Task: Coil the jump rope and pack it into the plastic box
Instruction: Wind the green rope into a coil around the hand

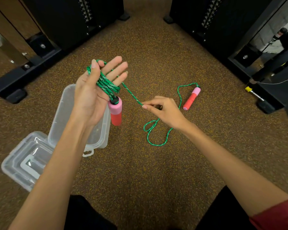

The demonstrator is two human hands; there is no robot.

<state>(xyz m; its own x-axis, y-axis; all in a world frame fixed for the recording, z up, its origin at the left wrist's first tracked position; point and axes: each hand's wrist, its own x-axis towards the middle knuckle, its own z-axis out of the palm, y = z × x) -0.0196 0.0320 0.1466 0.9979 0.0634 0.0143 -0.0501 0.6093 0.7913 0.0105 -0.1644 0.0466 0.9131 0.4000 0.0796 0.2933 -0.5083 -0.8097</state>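
Green jump rope lies partly loose on the floor. Several turns of it are wound around my left hand, palm up, fingers spread, thumb pressing the coil. One pink-and-red handle hangs below that hand. My right hand pinches the taut strand running from the coil. The other pink-and-red handle rests on the floor to the right. The clear plastic box stands open under my left forearm, its lid lying flat at the lower left.
Brown speckled carpet floor all around. Black gym machine frames stand at back left and back right. A yellow-tipped pin lies by the right frame. My dark-clothed knees show at the bottom edge.
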